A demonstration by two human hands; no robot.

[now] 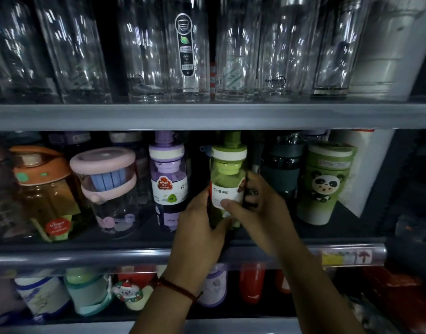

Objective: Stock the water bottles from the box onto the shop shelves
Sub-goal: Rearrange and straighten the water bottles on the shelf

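- Head view: the green bottle [227,179] stands upright at the front of the middle shelf [86,256], between both hands. Its base is hidden behind the hands, so I cannot tell if it rests on the shelf.
- The left hand [200,225] holds the lower left side of the green bottle, with the fingers curled around it.
- The right hand [260,208] holds the right side. Its thumb lies across the white label and its fingers wrap around the far side.
- A red string bracelet [180,289] is on the left wrist.
- Just to the left of the green bottle stands a purple bottle [169,184]. Further left are a pink-lidded bottle [106,182] and an orange bottle [43,189].
- To the right stand a dark bottle [282,169] and a green panda bottle [325,184].
- The shelf above carries clear glass bottles [188,56] in a row.
- On the shelf below, a red cup [251,285] shows between the two forearms.
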